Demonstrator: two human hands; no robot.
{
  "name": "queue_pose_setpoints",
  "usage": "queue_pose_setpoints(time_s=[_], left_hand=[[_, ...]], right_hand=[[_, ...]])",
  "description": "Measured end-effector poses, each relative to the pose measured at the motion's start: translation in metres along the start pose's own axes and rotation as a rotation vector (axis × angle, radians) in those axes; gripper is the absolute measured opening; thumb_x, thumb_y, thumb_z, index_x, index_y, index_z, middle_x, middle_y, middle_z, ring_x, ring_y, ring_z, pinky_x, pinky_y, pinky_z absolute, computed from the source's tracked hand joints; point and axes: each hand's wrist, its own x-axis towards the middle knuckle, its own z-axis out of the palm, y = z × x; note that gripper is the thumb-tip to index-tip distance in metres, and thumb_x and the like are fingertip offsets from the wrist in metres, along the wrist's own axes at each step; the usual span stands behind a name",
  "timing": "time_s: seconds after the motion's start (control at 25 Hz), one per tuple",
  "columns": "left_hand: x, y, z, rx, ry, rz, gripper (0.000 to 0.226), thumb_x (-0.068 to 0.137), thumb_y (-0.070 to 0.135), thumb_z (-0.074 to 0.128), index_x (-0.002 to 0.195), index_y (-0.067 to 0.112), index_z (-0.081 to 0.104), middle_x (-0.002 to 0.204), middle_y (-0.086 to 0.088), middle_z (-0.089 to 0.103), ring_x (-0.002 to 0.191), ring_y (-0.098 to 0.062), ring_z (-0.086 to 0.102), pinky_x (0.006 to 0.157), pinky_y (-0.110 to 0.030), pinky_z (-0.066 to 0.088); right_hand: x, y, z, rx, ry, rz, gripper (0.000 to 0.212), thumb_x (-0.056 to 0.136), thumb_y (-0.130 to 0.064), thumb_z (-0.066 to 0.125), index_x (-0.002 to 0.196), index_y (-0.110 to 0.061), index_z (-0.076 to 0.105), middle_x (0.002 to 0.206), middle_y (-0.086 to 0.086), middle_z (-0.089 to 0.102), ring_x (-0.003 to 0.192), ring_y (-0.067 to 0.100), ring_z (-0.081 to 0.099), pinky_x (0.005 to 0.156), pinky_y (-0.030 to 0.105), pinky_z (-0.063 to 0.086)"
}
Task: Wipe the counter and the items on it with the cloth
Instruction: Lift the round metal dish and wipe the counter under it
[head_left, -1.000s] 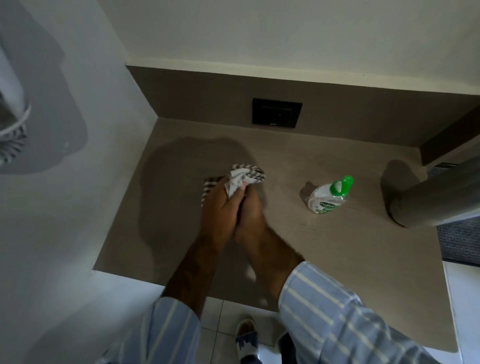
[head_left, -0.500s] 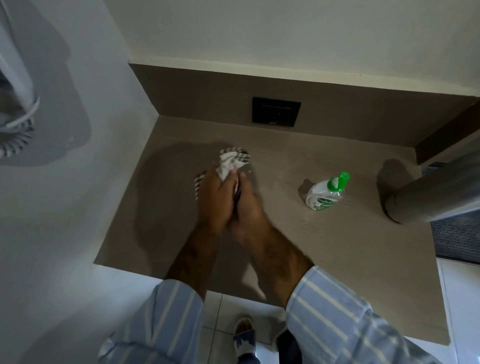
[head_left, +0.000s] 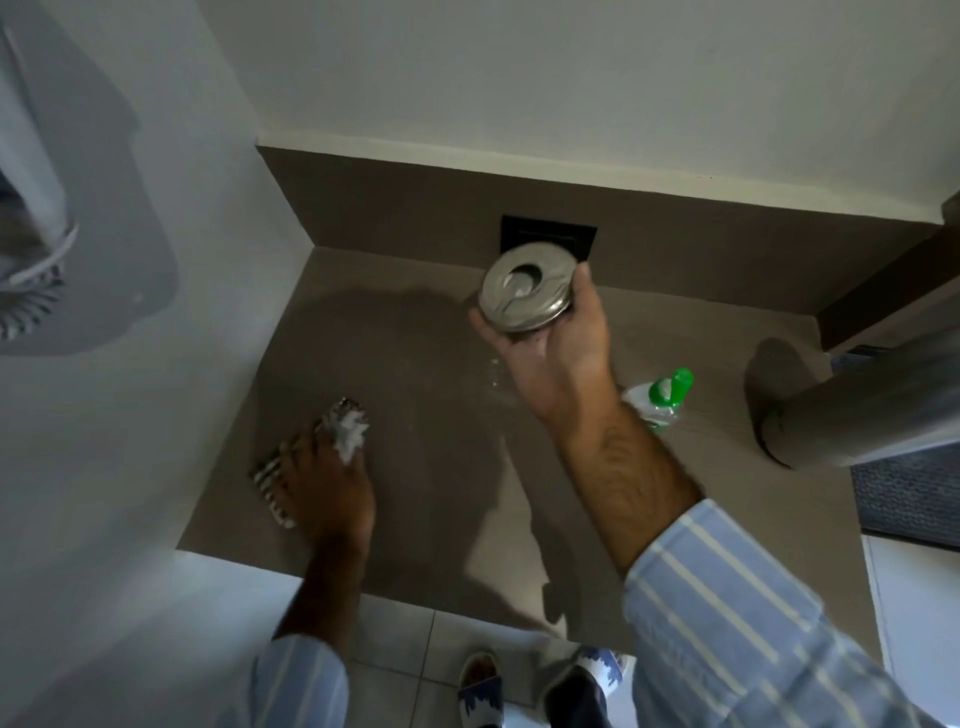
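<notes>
Head view. Brown wood-grain counter (head_left: 649, 519) set into a corner between pale walls, with a dark upstand at the back carrying a black socket plate (head_left: 511, 236); tiled floor and slippered feet show below its front edge. Left hand (head_left: 327, 486), palm down, presses a crumpled striped cloth (head_left: 348, 434) flat against the counter near its left side; the fingers are spread over the fabric, which sticks out past the fingertips and to the hand's left. Right hand (head_left: 556, 358) is raised above the middle of the counter, fingers and thumb clamped around a round metal container (head_left: 527, 296) with a recessed, holed lid, tilted toward the camera and clear of the surface. Clear bottle with green cap (head_left: 667, 397) lies on its side on the counter just right of the right wrist. Grey cylindrical object (head_left: 852, 415) lies at the counter's right edge. Both forearms emerge from blue striped sleeves (head_left: 737, 623).
</notes>
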Motion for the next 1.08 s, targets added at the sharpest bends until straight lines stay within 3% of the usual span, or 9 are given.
queue_pose_setpoints(time_s=[0.08,0.24,0.32,0.44,0.52,0.68,0.8,0.96,1.08], left_hand=[[0.008,0.024,0.022,0.129,-0.063,0.059,0.062,0.100,0.047,0.045,0.149,0.008,0.045,0.155,-0.021,0.046,0.146,-0.041,0.037,0.118,-0.060,0.019],[0.070,0.087,0.045,0.060,-0.073,0.073,0.058,0.103,0.053,0.036,0.148,0.019,0.049,0.158,-0.009,0.045,0.150,-0.032,0.033,0.121,-0.057,0.017],[0.076,0.125,0.058,0.073,-0.134,0.308,0.056,0.099,0.053,0.043,0.146,0.023,0.050,0.156,-0.006,0.048,0.149,-0.031,0.035,0.121,-0.053,0.020],[0.050,0.151,0.063,0.078,-0.306,0.870,0.055,0.088,0.056,0.046,0.132,0.028,0.065,0.147,0.001,0.059,0.142,-0.028,0.046,0.117,-0.051,0.028],[0.058,0.129,0.056,0.029,-0.317,0.999,0.050,0.087,0.054,0.050,0.123,0.027,0.071,0.141,0.000,0.064,0.138,-0.029,0.052,0.114,-0.055,0.033],[0.048,0.054,0.028,0.083,-0.211,0.764,0.045,0.088,0.046,0.065,0.128,0.026,0.068,0.143,0.001,0.063,0.139,-0.028,0.051,0.115,-0.052,0.034],[-0.033,0.007,0.015,0.005,-0.252,0.785,0.050,0.078,0.030,0.064,0.127,0.024,0.070,0.139,-0.002,0.066,0.133,-0.028,0.052,0.112,-0.050,0.035],[-0.135,-0.031,-0.006,-0.228,-0.213,0.752,0.049,0.067,0.022,0.051,0.115,0.018,0.061,0.110,-0.004,0.065,0.100,-0.023,0.054,0.090,-0.037,0.040],[-0.132,-0.016,-0.023,-0.660,-0.222,0.002,0.031,0.089,0.019,0.062,0.115,0.006,0.071,0.101,-0.007,0.075,0.097,-0.023,0.069,0.079,-0.021,0.049]], right_hand=[[-0.007,-0.017,0.017,0.043,-0.039,-0.027,0.059,0.105,-0.054,0.044,0.147,-0.014,0.052,0.152,0.019,0.056,0.140,0.041,0.052,0.112,0.068,0.041],[-0.023,-0.039,0.025,0.105,-0.099,-0.050,0.054,0.105,-0.053,0.045,0.136,-0.010,0.057,0.150,0.024,0.054,0.137,0.048,0.052,0.108,0.070,0.044],[-0.030,-0.037,0.026,0.104,-0.115,-0.044,0.059,0.105,-0.053,0.046,0.148,-0.011,0.051,0.150,0.025,0.053,0.137,0.049,0.052,0.110,0.070,0.043],[-0.033,-0.025,0.024,0.093,-0.095,-0.013,0.062,0.104,-0.053,0.049,0.151,-0.012,0.049,0.149,0.027,0.054,0.137,0.048,0.053,0.112,0.067,0.043],[-0.032,-0.014,0.019,0.052,-0.079,0.038,0.062,0.102,-0.052,0.054,0.147,-0.010,0.052,0.147,0.026,0.058,0.136,0.045,0.055,0.110,0.065,0.046],[-0.019,0.013,-0.003,-0.025,-0.047,0.215,0.053,0.103,-0.042,0.054,0.144,-0.007,0.055,0.146,0.024,0.061,0.137,0.042,0.055,0.096,0.064,0.051],[-0.001,0.029,-0.027,-0.198,0.089,0.217,0.050,0.107,-0.039,0.047,0.147,-0.009,0.053,0.147,0.019,0.061,0.137,0.038,0.057,0.092,0.055,0.052],[0.019,0.046,-0.055,-0.556,0.219,0.121,0.027,0.109,-0.023,0.051,0.125,-0.004,0.061,0.099,0.011,0.071,0.089,0.024,0.070,0.094,0.048,0.055],[0.023,0.064,-0.069,-0.725,0.225,0.108,0.017,0.106,-0.017,0.057,0.091,-0.010,0.060,0.082,0.008,0.066,0.071,0.020,0.066,0.077,0.046,0.060]])
